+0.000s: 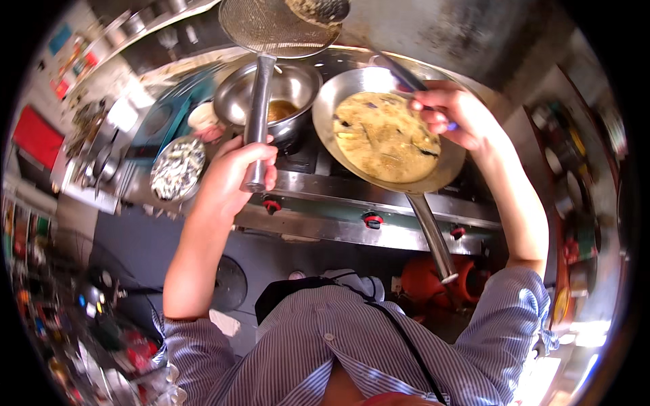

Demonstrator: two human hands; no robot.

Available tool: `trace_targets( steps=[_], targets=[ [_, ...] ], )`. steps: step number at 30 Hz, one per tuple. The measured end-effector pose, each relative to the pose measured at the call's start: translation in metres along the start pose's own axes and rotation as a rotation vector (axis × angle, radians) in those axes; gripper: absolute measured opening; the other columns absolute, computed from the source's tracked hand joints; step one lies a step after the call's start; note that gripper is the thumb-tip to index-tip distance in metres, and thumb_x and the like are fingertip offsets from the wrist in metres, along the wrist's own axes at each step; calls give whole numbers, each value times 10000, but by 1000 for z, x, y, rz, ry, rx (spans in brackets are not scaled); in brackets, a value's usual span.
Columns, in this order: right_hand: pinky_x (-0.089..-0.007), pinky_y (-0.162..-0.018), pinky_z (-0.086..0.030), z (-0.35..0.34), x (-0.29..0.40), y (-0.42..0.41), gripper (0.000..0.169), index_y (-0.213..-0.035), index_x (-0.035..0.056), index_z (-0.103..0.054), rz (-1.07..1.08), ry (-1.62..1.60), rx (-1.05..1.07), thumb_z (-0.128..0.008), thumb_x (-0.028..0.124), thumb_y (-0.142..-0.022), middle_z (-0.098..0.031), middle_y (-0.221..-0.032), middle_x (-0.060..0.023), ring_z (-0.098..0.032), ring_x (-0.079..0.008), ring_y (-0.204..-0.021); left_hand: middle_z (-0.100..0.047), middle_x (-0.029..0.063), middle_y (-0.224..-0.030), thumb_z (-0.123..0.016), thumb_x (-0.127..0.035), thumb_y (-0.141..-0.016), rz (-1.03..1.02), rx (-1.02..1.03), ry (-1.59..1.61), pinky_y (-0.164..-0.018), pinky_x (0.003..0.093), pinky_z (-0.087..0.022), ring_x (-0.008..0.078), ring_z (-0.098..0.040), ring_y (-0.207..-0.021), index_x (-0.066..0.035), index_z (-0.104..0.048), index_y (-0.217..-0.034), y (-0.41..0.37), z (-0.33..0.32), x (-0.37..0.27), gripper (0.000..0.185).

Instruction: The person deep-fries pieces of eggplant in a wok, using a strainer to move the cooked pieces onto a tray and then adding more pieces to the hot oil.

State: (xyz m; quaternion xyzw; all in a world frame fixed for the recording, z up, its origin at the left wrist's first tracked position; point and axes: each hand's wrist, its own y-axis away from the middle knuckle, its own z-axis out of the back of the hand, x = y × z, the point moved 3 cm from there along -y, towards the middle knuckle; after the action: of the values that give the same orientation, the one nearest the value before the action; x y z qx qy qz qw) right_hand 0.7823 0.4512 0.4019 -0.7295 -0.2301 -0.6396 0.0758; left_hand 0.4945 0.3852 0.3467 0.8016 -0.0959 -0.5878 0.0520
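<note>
My left hand [249,165] grips the metal handle of a wire-mesh strainer [254,25], held up above the stove. Brownish food sits in the mesh, and the dark head of a spoon or ladle [332,10] rests on it. That utensil's long handle runs down to my right hand [454,111], which is closed around it. Below my right hand, a steel frying pan [325,134] holds yellowish food [386,142] with dark pieces in it. Beneath the strainer's handle stands a steel bowl [299,83] with brown liquid [279,109] in the bottom.
An oval dish [177,170] of white and dark pieces stands left of the stove [330,185], near my left forearm. The frying pan's handle [431,238] sticks out past the red-ringed knobs [373,221]. An orange gas cylinder [431,279] stands below.
</note>
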Motion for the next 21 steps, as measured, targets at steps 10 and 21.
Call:
trace_targets(
  steps=[10, 21],
  targets=[
    [-215, -352, -260, 81, -68, 109, 131, -822, 24, -487, -85, 627, -862, -504, 147, -779, -411, -598, 0, -340, -64, -418, -530, 108, -719, -556, -45, -710, -310, 197, -853, -517, 310, -466, 208, -547, -536, 33, -425, -1022, -63, -14, 68, 347],
    [-408, -709, -467, 117, -117, 86, 187, -816, -74, -507, -249, 1580, -866, -456, 47, -683, -583, -774, -259, -585, -363, -787, -512, 288, -970, -511, -119, -726, -301, -28, -1594, -694, 406, -477, 363, -584, -775, 25, -117, -1313, -73, -20, 84, 721]
  ],
)
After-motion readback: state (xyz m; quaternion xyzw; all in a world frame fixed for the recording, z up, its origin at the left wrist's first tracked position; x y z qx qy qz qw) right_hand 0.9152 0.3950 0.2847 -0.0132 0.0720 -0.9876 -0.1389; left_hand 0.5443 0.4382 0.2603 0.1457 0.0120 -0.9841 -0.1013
